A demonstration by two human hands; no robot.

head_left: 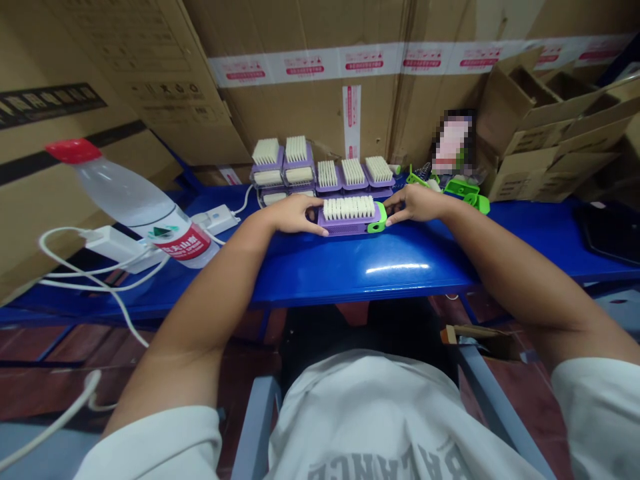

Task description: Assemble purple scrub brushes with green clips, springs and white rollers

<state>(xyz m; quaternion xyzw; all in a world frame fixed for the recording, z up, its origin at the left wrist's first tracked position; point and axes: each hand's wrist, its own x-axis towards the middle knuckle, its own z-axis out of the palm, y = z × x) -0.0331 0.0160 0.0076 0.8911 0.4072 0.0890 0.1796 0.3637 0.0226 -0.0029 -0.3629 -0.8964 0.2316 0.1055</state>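
A purple scrubbing brush (349,217) with cream bristles lies flat on the blue table (360,267), and a bright green piece (377,219) is fitted on its right end. My left hand (293,215) grips the brush's left end. My right hand (414,204) presses in from the other side, its fingers on the far right corner above the green piece. Just behind the hands stands a group of similar purple brushes (300,167), some stacked in two layers, with their bristles up. Loose green plastic pieces (463,190) lie right of my right hand.
A water bottle with a red cap (135,203) lies at the table's left, beside white chargers (117,248) and tangled white cables. Cardboard boxes (545,127) rise behind and to the right. A dark flat object (610,230) sits at the far right.
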